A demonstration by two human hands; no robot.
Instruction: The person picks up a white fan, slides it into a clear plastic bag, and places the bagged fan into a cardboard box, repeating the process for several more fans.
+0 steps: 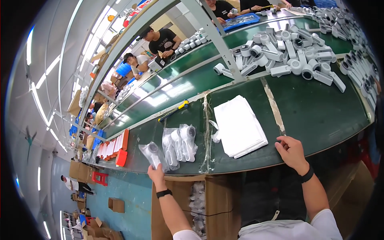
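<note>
My left hand [156,175] is closed on one end of a clear plastic bag [151,153] that holds a grey-white device with a round head and a handle. The bag rests at the table's front edge, left of several similar bagged devices [180,143] laid side by side. My right hand [291,152] hovers at the table's front edge with nothing in it, its fingers loosely bent and the thumb apart. Between my hands lies a stack of flat white bags or sheets [239,126], nearest to the right hand.
Loose grey-white devices [286,54] are heaped at the far right. A yellow-black cutter knife [174,111] lies behind the bagged ones. Orange-and-white boxes [113,147] line the left end. Below stands an open carton [198,200] with bagged items. A metal post [218,40] rises behind; co-workers sit beyond.
</note>
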